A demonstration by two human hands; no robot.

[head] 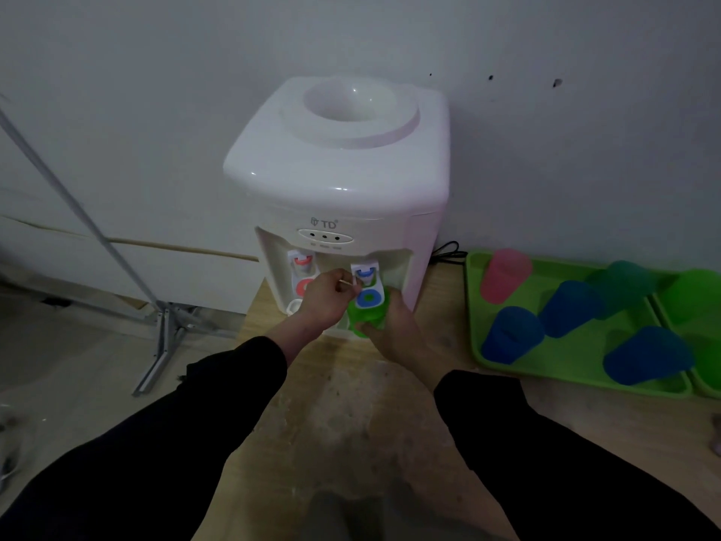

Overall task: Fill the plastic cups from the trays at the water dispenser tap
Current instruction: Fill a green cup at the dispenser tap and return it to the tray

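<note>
A white water dispenser [335, 177] stands against the wall on a wooden table. My right hand [394, 326] holds a green plastic cup [364, 318] under the blue tap [366, 285]. My left hand [325, 300] is closed beside that tap, its fingers pinched on the tap's side. The red tap [303, 273] sits to the left. On the right a green tray [577, 380] carries a pink cup [505, 281], three blue cups [511, 335] and a dark green cup [624, 285], all upside down.
A second green tray [706, 378] with a green cup [698, 294] lies at the far right edge. A black cable [448, 253] runs behind the dispenser. A metal stand [164, 333] stands on the floor to the left. Bare worn tabletop [351, 404] lies in front.
</note>
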